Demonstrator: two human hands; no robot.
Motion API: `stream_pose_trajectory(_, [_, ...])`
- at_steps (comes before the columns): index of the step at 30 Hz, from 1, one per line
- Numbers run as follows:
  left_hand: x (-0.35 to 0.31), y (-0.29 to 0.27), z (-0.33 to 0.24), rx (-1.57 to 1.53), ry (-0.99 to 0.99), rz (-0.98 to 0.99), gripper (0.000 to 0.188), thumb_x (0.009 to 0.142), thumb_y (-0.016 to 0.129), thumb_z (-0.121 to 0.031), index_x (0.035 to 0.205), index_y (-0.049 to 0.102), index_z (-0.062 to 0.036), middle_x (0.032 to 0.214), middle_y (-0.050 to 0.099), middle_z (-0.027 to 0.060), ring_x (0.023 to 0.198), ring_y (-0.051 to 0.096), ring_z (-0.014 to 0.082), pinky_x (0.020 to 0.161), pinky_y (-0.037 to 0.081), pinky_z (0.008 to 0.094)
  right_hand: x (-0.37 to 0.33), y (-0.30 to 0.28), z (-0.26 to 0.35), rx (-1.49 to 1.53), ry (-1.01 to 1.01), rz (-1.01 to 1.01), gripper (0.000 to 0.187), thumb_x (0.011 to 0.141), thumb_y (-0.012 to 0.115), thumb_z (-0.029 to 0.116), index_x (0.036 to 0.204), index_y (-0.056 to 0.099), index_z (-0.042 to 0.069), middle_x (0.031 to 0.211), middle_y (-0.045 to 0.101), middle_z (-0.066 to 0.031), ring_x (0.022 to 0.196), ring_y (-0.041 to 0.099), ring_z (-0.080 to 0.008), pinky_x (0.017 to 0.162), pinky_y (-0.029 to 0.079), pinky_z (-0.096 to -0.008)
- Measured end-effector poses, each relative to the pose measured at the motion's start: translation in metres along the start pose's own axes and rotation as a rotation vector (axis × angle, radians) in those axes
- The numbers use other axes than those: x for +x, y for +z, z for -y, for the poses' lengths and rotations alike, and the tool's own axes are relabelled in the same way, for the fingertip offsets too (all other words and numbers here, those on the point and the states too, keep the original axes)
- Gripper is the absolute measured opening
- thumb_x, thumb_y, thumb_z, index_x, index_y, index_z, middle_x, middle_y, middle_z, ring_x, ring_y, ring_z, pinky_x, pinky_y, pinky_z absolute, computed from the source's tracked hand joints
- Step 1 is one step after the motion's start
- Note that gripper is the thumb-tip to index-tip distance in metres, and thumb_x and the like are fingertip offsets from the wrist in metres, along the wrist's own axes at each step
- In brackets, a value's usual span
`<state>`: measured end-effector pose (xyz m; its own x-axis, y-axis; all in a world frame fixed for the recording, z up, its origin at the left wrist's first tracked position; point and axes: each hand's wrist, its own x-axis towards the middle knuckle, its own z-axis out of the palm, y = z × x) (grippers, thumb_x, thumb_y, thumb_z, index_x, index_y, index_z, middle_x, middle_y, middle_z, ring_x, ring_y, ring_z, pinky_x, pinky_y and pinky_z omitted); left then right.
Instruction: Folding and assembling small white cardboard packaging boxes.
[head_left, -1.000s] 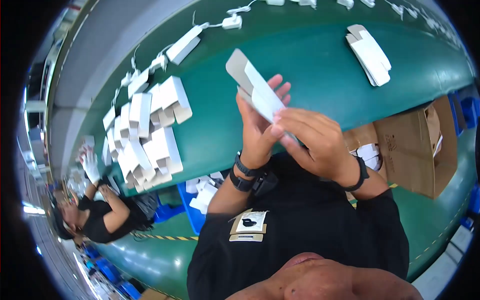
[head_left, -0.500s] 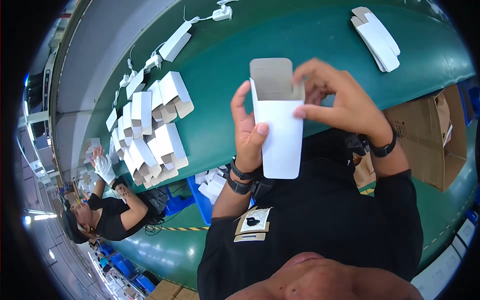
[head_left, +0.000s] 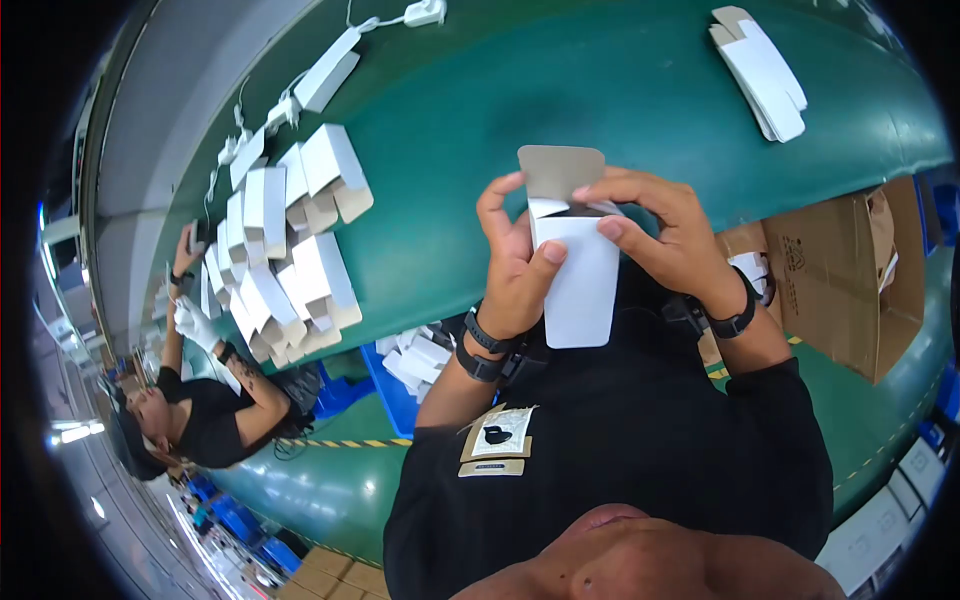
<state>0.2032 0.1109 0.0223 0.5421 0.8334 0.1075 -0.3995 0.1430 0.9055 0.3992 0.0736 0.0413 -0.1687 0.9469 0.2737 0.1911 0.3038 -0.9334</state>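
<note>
Head view: my left grip (head_left: pixel 519 258) and right grip (head_left: pixel 660 232) pinch a white box (head_left: pixel 583 290), flap (head_left: pixel 563 170) up. Formed boxes (head_left: pixel 266 215) crowd the counter's (head_left: pixel 450 150) left end; flat boxes (head_left: pixel 760 78) lie toward its far edge.

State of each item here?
Held carton: opened out, end flap up
Left hand: holding the carton
Right hand: on its open end
Grouped cartons: opened out, ends open
Flat cartons: collapsed, stacked
Brown box: open
Blue bin: holding white pieces
White adapters: out, cords attached

white box (head_left: pixel 580 285), flap (head_left: pixel 562 172) raised, inside unclear
</note>
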Motion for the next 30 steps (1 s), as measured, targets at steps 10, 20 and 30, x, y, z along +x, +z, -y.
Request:
stream_pose_trajectory(10, [-0.002,-0.009,-0.016,0.157,-0.028,0.136,0.090,0.088,0.068,-0.013,0.150,0.003,-0.0124,0.131,0.050,0.0261,0.118,0.054,0.0280,0.098,0.044,0.0396,0.023,-0.004,0.020,0.104,0.004,-0.047,0.016,0.087,0.069,0.014,0.097,0.073,0.002,0.104,0.069,-0.0118,0.102,0.066,-0.0247,0.088,0.052,-0.0362])
stream_pose_trajectory(20, [-0.008,0.000,-0.017,0.272,0.103,0.211,0.082,0.089,0.068,-0.013,0.148,0.010,-0.0096,0.126,0.052,0.0231,0.114,0.056,0.0271,0.096,0.045,0.0388,0.012,-0.001,0.040,0.166,0.197,-0.169,0.013,0.085,0.066,0.009,0.094,0.074,0.004,0.098,0.069,-0.0119,0.099,0.067,-0.0249,0.085,0.052,-0.0358])
stream_pose_trajectory(30, [-0.009,-0.004,-0.009,0.232,0.110,0.124,0.046,0.097,0.058,-0.016,0.133,0.031,-0.0084,0.125,0.052,0.0196,0.106,0.056,0.0212,0.089,0.047,0.0343,0.009,-0.008,0.020,0.120,0.042,-0.031,0.014,0.086,0.066,0.008,0.097,0.073,0.003,0.104,0.068,-0.0125,0.105,0.065,-0.0273,0.089,0.051,-0.0369])
